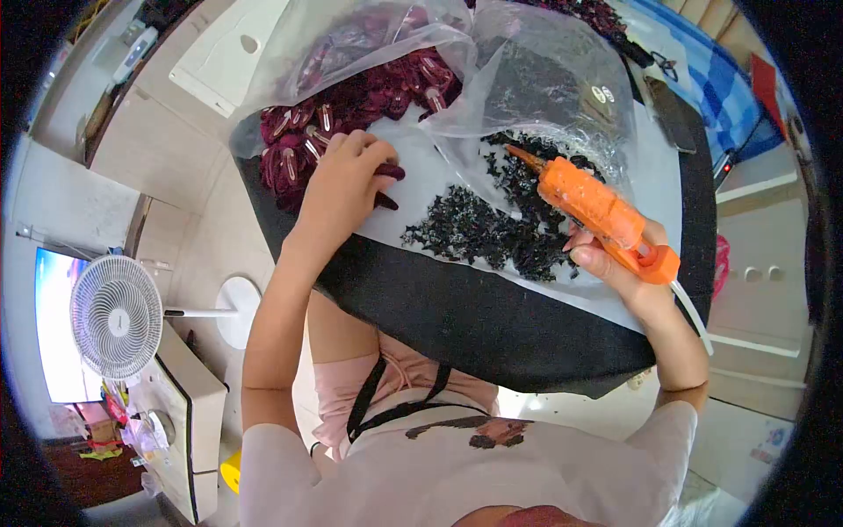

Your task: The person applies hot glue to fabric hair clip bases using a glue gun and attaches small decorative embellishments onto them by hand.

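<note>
Head view — maroon clips (290, 167) and black bits (492, 224) on the worktop (421, 299)
Left hand (347, 171) pinches a maroon piece (389, 171); right hand (628, 268) grips an orange glue gun (593, 204) — over the black bits.

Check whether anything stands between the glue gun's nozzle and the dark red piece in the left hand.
A clear plastic bag has its loose edge between the glue gun and the dark red piece; the edge's height is unclear.

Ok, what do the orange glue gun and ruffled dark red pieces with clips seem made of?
Orange glue gun: probably scuffed plastic, from its rigid, marked body. Ruffled dark red pieces: soft, dull folds suggest fabric, perhaps velvet. Slim clips: likely metal, from their shine.
</note>
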The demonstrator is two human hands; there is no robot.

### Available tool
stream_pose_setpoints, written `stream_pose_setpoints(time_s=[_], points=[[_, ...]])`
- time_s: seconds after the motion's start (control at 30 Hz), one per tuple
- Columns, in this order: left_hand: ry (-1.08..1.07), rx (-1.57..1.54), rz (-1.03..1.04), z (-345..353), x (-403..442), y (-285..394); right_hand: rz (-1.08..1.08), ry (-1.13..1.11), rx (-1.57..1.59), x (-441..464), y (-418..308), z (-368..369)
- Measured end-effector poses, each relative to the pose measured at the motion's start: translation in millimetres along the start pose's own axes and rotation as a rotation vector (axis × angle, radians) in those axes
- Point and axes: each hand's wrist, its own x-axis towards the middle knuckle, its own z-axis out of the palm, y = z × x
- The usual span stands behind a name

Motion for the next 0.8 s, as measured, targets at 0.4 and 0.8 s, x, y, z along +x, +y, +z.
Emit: stream_pose_setpoints(time_s=[0.4, 0.8], points=[[-0.090, -1.456, -0.690, 1, -16, 93, 0.177, 0.083, 0.112, -5, -4, 1], [-0.146, -1.786, -0.759, 29, -6, 152, 0.418, 0.145, 0.138, -6, -8, 2]])
